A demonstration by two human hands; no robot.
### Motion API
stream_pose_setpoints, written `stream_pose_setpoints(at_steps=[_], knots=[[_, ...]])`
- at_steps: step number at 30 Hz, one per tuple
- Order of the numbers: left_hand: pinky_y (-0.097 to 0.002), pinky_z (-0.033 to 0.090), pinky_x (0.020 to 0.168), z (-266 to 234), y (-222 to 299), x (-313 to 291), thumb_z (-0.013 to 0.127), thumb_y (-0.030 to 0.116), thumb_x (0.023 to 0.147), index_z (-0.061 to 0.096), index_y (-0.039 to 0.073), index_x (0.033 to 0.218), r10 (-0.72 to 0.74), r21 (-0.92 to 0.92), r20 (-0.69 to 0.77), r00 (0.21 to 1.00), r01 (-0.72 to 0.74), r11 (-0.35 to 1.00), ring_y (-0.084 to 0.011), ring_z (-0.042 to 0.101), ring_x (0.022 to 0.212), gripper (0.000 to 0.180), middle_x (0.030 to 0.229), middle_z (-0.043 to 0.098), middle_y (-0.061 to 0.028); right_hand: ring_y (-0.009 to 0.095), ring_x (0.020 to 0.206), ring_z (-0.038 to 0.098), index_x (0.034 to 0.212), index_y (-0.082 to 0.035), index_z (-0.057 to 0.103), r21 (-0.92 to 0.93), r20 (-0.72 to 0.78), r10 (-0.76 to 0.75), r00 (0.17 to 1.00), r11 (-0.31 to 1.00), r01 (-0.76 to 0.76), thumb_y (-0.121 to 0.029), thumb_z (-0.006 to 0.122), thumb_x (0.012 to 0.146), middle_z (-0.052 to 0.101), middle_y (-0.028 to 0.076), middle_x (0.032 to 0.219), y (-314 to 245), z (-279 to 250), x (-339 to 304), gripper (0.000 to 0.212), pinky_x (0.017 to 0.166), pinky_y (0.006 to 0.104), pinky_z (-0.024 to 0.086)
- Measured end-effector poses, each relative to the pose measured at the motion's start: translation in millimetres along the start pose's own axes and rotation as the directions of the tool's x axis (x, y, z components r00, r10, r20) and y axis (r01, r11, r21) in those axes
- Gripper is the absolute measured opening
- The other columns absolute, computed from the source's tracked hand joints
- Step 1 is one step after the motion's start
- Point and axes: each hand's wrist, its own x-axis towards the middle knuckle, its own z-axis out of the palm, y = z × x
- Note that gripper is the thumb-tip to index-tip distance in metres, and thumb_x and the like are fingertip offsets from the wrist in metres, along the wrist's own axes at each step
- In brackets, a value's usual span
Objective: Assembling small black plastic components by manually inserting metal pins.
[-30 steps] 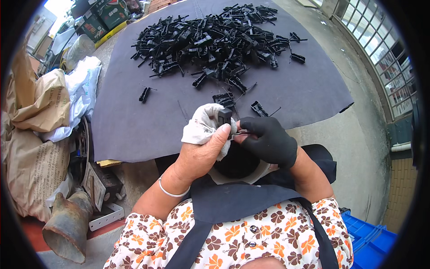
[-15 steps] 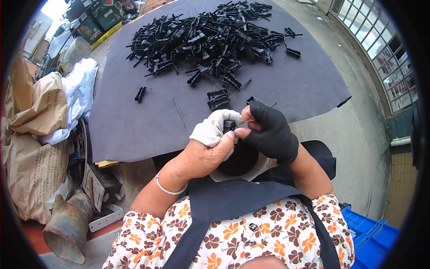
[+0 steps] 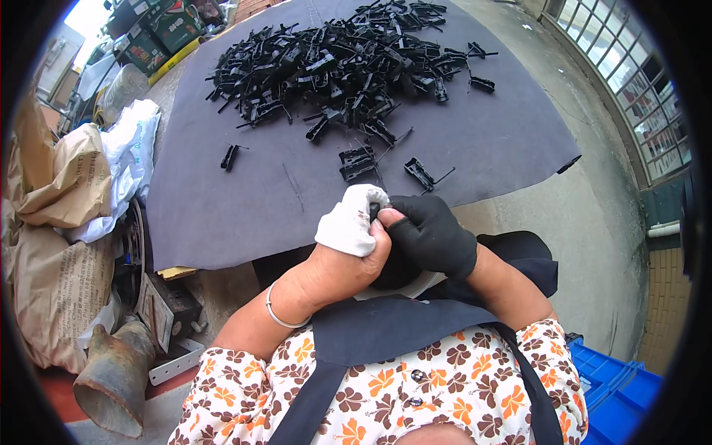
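Observation:
My left hand (image 3: 348, 230), in a white fingerless glove, is closed around a small black plastic part (image 3: 374, 211), mostly hidden by the fingers. Pressed against it from the right is my right hand (image 3: 430, 231) in a black fingerless glove, its thumb and fingers closed on the same part. Just beyond the hands, a few loose black plastic clips (image 3: 357, 163) lie on the table, one clip (image 3: 420, 174) with a thin wire sticking out. Below the hands a pale round bucket (image 3: 404, 285) shows only partly.
A large heap of black clips (image 3: 334, 63) covers the far part of the grey-covered table (image 3: 222, 215). Brown paper sacks (image 3: 59, 274) and a rusty pipe piece (image 3: 111, 382) stand at the left. Blue plastic crates (image 3: 615, 393) are at the lower right.
My right hand has moved down and left against the part in my left hand. The thin piece its fingers pinched is now hidden, and the clip behind it has come into view.

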Motion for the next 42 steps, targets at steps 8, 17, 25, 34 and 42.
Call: stream_pose_setpoints(at_steps=[8,17,25,34,42], knots=[[-0.0417,0.049,0.068,-6.3,4.0,4.2,0.055,0.005,0.08,0.048,0.002,0.111,0.078,0.007,0.004,0.997,-0.078,0.997,-0.0386,0.06,0.074,0.032,0.09,0.061,-0.0207,0.006,0.065,0.046,0.085,0.0,0.06,0.025,0.06,0.042,0.997,0.999,-0.044,-0.019,0.051,0.092,0.054,-0.001,0.068,-6.1,-14.9,-0.3,0.021,0.059,0.026,0.041],[-0.0286,0.051,0.067,-6.3,4.1,-1.9,0.065,0.005,0.08,0.053,-0.002,0.108,0.072,0.16,0.01,0.997,-0.073,0.984,-0.0213,0.066,0.076,0.03,0.09,0.065,-0.0137,0.003,0.07,0.045,0.103,-0.004,0.057,0.073,0.035,0.102,0.994,0.992,-0.104,-0.011,0.06,0.083,0.054,-0.005,0.08,-14.4,-18.4,-1.7,0.021,0.063,0.0202,0.039],[-0.0313,0.05,0.064,-4.7,9.4,-4.0,0.064,0.006,0.077,0.057,0.001,0.099,-0.153,-0.286,0.012,0.988,0.15,0.947,-0.0306,0.064,0.07,0.023,0.083,0.064,-0.0154,0.005,0.077,0.047,0.109,-0.004,0.054,0.301,0.102,0.167,0.981,0.935,-0.19,-0.01,0.058,0.083,0.055,-0.002,0.087,-16.8,-20.8,-5.6,0.028,0.07,0.0217,0.04],[-0.0315,0.05,0.067,-3.7,5.9,-5.6,0.069,0.01,0.075,0.06,0.004,0.098,0.091,0.114,-0.004,0.996,-0.09,0.989,-0.0275,0.063,0.074,0.025,0.087,0.063,-0.0124,0.006,0.073,0.048,0.106,-0.003,0.056,0.154,0.118,0.104,0.988,0.981,-0.121,-0.01,0.057,0.079,0.054,-0.002,0.081,-10.0,-35.6,-5.6,0.028,0.067,0.0227,0.04],[-0.0309,0.049,0.068,-3.4,-5.5,1.8,0.066,0.011,0.08,0.062,0.005,0.098,0.159,0.237,-0.055,0.986,-0.142,0.961,-0.0251,0.062,0.074,0.019,0.088,0.063,-0.0108,0.027,0.065,0.059,0.098,-0.005,0.059,-0.836,-0.106,-0.092,0.99,0.547,-0.039,-0.008,0.064,0.076,0.062,0.012,0.079,5.6,-72.3,1.7,0.023,0.06,0.0337,0.046]])
